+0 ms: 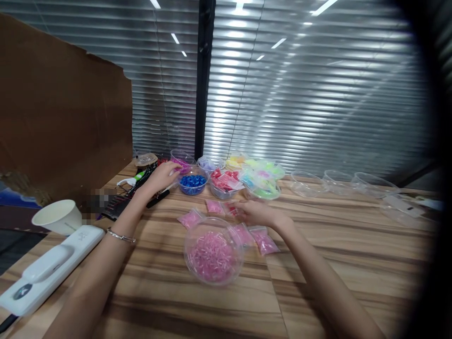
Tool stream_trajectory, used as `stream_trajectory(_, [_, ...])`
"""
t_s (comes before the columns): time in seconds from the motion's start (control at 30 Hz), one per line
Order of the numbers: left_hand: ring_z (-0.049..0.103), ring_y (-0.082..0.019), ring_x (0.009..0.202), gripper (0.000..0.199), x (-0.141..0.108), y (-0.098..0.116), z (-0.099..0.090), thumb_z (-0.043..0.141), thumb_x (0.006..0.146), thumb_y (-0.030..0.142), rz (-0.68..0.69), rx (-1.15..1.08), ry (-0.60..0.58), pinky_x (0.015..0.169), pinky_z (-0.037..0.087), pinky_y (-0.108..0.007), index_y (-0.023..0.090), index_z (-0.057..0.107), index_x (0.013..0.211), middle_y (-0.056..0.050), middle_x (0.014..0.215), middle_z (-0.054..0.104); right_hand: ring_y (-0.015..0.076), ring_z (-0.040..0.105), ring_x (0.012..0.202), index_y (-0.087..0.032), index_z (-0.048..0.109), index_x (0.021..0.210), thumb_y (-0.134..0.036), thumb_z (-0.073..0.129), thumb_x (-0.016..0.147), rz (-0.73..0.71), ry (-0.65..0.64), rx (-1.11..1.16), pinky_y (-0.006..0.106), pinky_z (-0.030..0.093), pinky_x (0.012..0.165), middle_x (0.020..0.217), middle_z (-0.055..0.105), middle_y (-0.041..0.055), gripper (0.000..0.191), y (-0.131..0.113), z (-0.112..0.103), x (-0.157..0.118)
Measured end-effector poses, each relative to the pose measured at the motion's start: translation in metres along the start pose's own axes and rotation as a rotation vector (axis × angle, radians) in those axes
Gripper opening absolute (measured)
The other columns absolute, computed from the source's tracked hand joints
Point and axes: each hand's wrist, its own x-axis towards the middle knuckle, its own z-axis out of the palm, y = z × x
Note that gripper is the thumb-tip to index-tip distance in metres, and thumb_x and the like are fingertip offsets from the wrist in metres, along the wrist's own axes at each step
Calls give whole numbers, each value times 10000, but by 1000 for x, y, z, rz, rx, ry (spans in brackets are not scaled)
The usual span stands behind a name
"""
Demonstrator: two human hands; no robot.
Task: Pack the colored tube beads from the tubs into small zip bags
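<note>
My left hand [163, 177] reaches to the back left, its fingers curled at the rim of a clear plastic bowl of blue tube-like pieces [192, 183]. Behind those fingers stands a bowl of magenta pieces [181, 160]. My right hand [254, 213] has its fingertips closed on a small red bag [232, 208] just above the table. In front of me sits a clear round bowl [213, 278] with pink tube-like pieces. Small pink bags lie around it: one at the left [190, 218], one behind [214, 206], and two at the right [264, 241].
Bowls of red bags [226, 181], lilac bags [209, 164] and green and yellow bags [264, 186] stand at the back. Clear bowls [307, 184] line the back right. A paper cup [58, 217], white sealing device [52, 268] and cardboard panel [67, 108] are at the left.
</note>
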Motion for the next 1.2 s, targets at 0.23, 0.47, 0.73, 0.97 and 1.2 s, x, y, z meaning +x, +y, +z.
stream_trajectory(0.23, [436,-258,1207,370,1,-32,10,480,855,262,-113,20,125,1099,248,-423,181,611,1192,-81,1276,573,198,581,740,-189,626,949,-382,374,970,22,83,24,323,423,687,859,647,83,318,-3,-22,-9])
stream_trajectory(0.47, [458,-261,1192,334,1,-17,7,522,830,287,-126,-112,142,1106,255,-433,171,646,1117,-85,1238,598,156,509,622,-197,541,764,-440,305,994,8,184,288,307,410,630,680,559,11,409,-18,-38,-17])
stream_trajectory(0.73, [572,-227,1167,374,-3,89,23,534,904,381,-7,-801,-92,1008,435,-373,153,598,1193,-131,1255,616,140,523,664,-173,542,685,-469,342,989,-85,318,757,303,419,707,680,549,4,469,-45,-46,-18])
stream_trajectory(0.97, [607,-239,1115,502,-23,136,34,673,825,378,1,-883,-440,919,500,-379,211,512,1270,-122,1235,621,131,522,656,-172,546,720,-473,380,982,-128,322,821,293,429,700,683,550,-5,432,-53,-42,-14])
stream_trajectory(1.2, [664,-192,873,344,-21,127,29,578,885,414,114,-765,-526,766,516,-313,181,607,1136,-83,1015,705,139,560,729,-169,597,860,-466,383,983,-146,364,779,283,459,723,761,593,14,386,-61,-35,-11])
